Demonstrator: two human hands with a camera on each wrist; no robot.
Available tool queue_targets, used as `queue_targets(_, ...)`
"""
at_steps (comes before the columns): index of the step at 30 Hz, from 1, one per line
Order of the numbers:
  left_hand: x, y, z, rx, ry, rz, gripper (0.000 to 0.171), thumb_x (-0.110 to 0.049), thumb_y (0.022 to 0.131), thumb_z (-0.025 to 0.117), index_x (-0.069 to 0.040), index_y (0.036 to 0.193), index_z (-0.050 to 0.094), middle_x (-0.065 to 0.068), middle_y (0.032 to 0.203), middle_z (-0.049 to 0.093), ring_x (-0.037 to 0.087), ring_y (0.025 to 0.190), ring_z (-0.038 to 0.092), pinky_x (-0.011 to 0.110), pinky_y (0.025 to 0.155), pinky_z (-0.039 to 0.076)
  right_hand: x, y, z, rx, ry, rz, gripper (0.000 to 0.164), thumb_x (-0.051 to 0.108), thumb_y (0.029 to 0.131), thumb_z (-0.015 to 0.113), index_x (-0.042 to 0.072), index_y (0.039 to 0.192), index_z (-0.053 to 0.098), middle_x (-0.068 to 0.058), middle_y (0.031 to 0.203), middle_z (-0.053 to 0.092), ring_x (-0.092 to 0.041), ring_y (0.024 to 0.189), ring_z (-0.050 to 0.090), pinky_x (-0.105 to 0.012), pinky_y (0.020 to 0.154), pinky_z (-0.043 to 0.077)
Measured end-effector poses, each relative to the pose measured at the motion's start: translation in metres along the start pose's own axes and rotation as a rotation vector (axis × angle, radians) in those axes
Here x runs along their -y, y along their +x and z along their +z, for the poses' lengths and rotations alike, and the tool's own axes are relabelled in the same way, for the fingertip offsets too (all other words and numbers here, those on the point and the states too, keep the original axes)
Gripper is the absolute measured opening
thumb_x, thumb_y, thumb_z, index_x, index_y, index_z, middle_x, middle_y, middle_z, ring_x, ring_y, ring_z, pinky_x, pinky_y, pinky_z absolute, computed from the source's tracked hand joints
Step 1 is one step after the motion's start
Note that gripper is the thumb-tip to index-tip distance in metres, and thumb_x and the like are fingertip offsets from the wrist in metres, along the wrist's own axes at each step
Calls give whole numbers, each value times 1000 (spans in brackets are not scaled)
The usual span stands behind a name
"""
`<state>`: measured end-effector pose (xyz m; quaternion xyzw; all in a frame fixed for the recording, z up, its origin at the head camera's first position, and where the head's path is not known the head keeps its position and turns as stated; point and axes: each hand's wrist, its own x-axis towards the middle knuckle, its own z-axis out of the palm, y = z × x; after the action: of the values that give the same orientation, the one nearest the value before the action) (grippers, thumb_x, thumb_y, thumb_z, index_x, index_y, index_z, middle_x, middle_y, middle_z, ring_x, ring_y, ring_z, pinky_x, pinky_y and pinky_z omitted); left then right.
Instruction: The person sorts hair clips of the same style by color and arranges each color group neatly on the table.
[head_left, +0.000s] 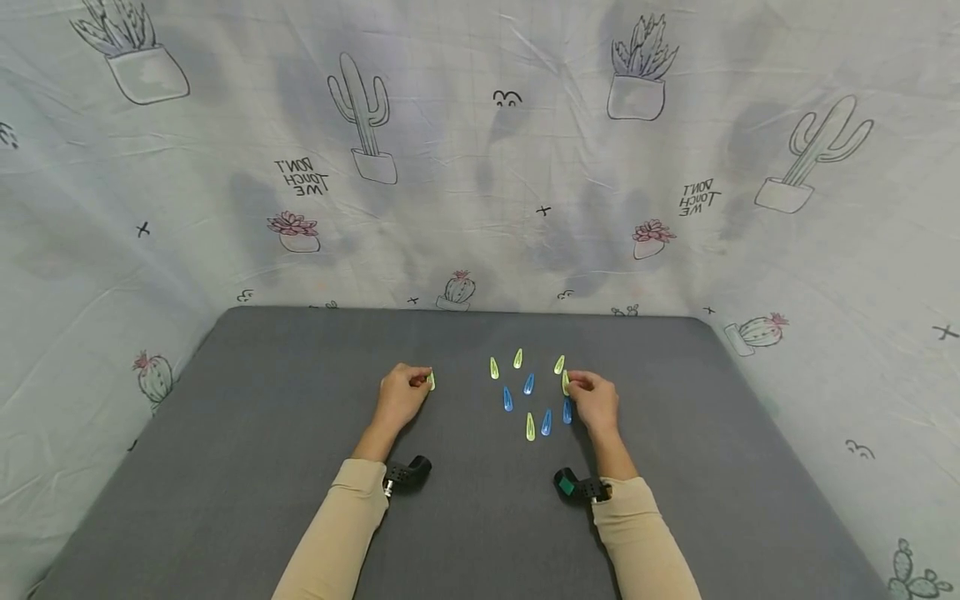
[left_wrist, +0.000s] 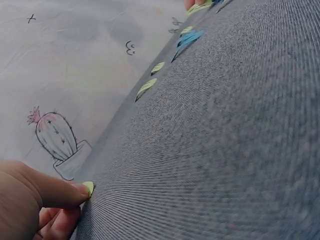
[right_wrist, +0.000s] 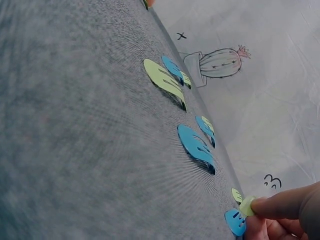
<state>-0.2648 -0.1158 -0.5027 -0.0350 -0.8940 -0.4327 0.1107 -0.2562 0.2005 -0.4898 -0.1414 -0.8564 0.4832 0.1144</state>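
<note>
On the left of the grey table, my left hand (head_left: 400,395) pinches a yellow-green snap hair clip (head_left: 431,380) between thumb and forefinger. In the left wrist view only the rounded end of that clip (left_wrist: 89,188) shows past the fingertips. My right hand (head_left: 597,405) pinches another yellow-green hair clip (head_left: 566,383) by its side, low over the table. Just below that clip lies a blue hair clip (head_left: 567,412), and above it a yellow-green one (head_left: 559,364). In the right wrist view the pinched clip (right_wrist: 247,206) overlaps its neighbours.
Between the hands lie several more clips, among them blue ones (head_left: 528,384) and yellow-green ones (head_left: 494,368). The nearest to the front are a yellow-green clip (head_left: 530,427) and a blue clip (head_left: 546,422). A cactus-print cloth (head_left: 465,167) hangs behind the grey table (head_left: 487,533).
</note>
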Motion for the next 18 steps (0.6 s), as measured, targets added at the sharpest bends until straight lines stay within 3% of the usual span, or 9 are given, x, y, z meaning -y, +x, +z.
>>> queue_targets(9, -4, -2, -2, 21, 1, -5, 24, -5, 84, 69, -4, 107, 73, 12, 89, 60, 24, 81, 59, 37, 74, 50, 7, -2, 2, 12, 121, -22, 20, 5, 83, 68, 0, 102, 72, -13, 90, 69, -3, 70, 55, -16, 63, 44)
queue_targets(18, -5, -5, -1, 34, 2, -20, 23, -5, 84, 69, -4, 107, 72, 12, 91, 59, 25, 82, 59, 38, 75, 51, 27, -20, 15, 144, 229, -65, 20, 2, 84, 67, -2, 103, 71, -15, 91, 66, -6, 73, 58, -17, 65, 48)
